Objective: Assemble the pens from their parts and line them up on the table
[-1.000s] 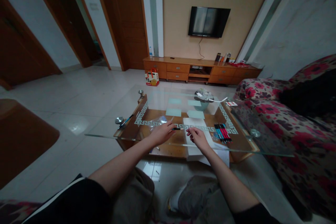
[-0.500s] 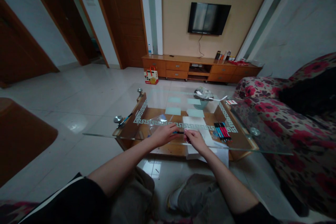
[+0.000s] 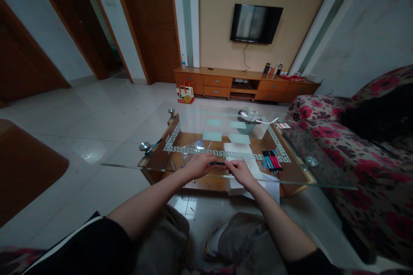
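Over the glass tabletop (image 3: 193, 126), beside white paper (image 3: 240, 151) and more pens (image 3: 272, 161), the left hand (image 3: 200, 165) and right hand (image 3: 238, 171) pinch one dark pen (image 3: 217, 163) lying sideways between them, fingers closed on each end.

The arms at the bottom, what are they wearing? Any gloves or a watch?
Both arms are bare from the upper arm down. The left hand and right hand wear no gloves, and no watch or ring shows. Short black sleeves sit near the shoulders; the left sleeve has a thin white stripe.
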Motion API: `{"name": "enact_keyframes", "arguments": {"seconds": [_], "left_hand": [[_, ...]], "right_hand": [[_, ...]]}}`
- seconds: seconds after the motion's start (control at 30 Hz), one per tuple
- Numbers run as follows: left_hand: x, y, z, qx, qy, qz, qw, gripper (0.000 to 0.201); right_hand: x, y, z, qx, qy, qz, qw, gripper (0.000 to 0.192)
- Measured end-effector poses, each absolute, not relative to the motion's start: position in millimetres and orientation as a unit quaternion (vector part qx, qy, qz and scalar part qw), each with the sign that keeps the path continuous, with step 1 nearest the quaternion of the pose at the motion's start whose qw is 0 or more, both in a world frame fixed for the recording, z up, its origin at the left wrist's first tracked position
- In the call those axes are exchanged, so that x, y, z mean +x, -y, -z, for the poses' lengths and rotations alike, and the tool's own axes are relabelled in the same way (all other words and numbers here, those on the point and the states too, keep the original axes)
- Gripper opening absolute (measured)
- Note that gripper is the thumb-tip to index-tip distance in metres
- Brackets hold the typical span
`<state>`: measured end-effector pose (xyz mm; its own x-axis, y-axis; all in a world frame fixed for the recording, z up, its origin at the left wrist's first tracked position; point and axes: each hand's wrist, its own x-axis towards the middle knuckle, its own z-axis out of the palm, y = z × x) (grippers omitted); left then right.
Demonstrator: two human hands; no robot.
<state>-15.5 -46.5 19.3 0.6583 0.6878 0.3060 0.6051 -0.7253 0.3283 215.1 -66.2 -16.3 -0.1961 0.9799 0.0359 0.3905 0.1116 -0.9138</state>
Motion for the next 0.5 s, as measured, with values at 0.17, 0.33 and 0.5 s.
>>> {"name": "enact_keyframes", "arguments": {"seconds": [0.17, 0.33, 0.5], "left_hand": [[-17.6, 44.3, -15.1, 0.906, -0.350, -0.212, 0.113, 0.021], [-18.4, 44.7, -15.1, 0.906, -0.344, -0.214, 0.124, 0.022], [-17.1, 45.1, -13.8, 0.906, -0.337, -0.214, 0.139, 0.023]], "right_hand": [[215.6, 66.6, 15.1, -0.511, 0.666, -0.407, 0.359, 0.049], [216.6, 65.4, 16.6, -0.510, 0.672, -0.396, 0.363, 0.046], [218.9, 65.8, 15.5, -0.503, 0.688, -0.381, 0.358, 0.043]]}}
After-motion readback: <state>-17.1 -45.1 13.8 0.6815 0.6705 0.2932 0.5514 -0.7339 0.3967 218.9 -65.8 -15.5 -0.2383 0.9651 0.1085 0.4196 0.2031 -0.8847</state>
